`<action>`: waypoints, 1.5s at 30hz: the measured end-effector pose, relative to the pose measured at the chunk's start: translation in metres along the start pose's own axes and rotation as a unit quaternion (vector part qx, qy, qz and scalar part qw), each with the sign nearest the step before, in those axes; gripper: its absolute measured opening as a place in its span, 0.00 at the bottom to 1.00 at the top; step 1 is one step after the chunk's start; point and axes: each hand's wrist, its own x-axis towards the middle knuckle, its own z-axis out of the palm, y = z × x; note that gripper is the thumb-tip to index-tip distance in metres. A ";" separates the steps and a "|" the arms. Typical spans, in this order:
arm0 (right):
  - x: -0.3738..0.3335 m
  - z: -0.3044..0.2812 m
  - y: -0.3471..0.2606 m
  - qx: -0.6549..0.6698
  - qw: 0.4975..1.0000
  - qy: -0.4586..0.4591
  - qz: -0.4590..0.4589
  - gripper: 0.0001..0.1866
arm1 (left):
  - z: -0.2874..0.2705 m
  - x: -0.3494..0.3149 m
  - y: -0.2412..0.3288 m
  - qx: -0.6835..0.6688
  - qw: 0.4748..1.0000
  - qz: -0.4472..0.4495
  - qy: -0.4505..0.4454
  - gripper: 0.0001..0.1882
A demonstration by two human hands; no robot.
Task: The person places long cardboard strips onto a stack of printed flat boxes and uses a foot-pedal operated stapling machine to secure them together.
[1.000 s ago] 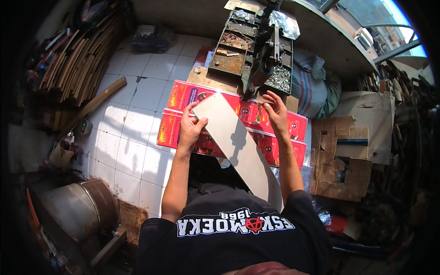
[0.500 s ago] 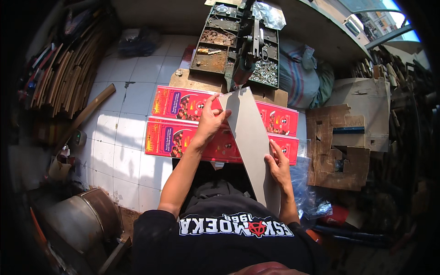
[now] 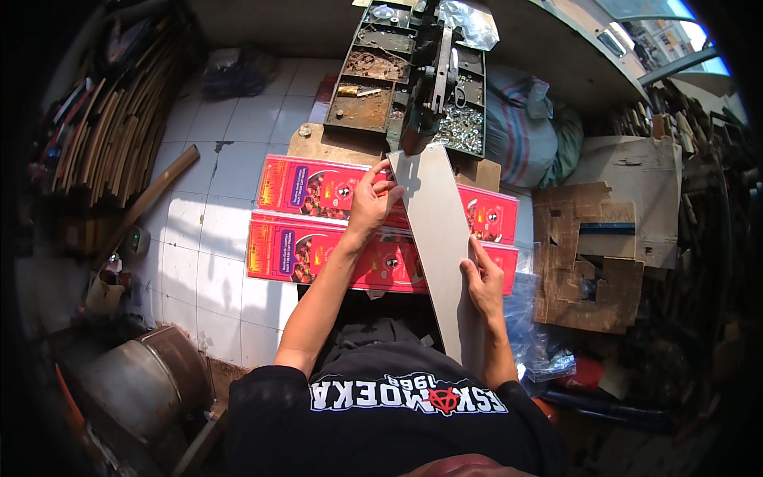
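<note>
A long, plain grey-beige flat board (image 3: 433,215) slants from my lap toward a dark upright metal press (image 3: 421,119). The board's far end reaches the foot of the press, where the exact contact is hidden. My left hand (image 3: 373,204) pinches the board's left edge near that far end, thumb on top and fingers at the edge. Farther down the right edge, my right hand (image 3: 484,278) grips with the thumb on the face and fingers along the side. Beneath the board lie red printed panels, an upper one (image 3: 278,184) and a lower one (image 3: 266,248).
Around the press stands a dark compartment tray (image 3: 358,107) with small shiny metal pieces. Striped sacks (image 3: 517,135) and brown cardboard pieces (image 3: 556,270) are at right. Board stacks (image 3: 119,135) lean at far left; a round metal drum (image 3: 151,381) sits at lower left.
The board's far end has moved slightly right and away from me, closer in under the press. Both hands keep their hold. The red panels appear shifted slightly toward me.
</note>
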 end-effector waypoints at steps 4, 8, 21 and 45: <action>-0.001 -0.001 -0.002 0.005 0.999 -0.006 0.040 0.27 | -0.004 0.001 -0.006 0.017 1.000 0.021 -0.011 0.34; -0.002 -0.003 0.002 0.006 1.000 0.000 0.024 0.27 | -0.005 0.002 -0.010 0.044 0.997 0.046 -0.032 0.35; 0.000 -0.004 0.003 -0.002 1.000 0.000 0.026 0.26 | -0.001 0.003 -0.004 0.005 1.000 0.002 -0.017 0.35; 0.000 -0.003 -0.001 -0.034 0.999 0.007 -0.017 0.25 | 0.007 -0.001 0.012 -0.019 1.000 -0.020 -0.010 0.39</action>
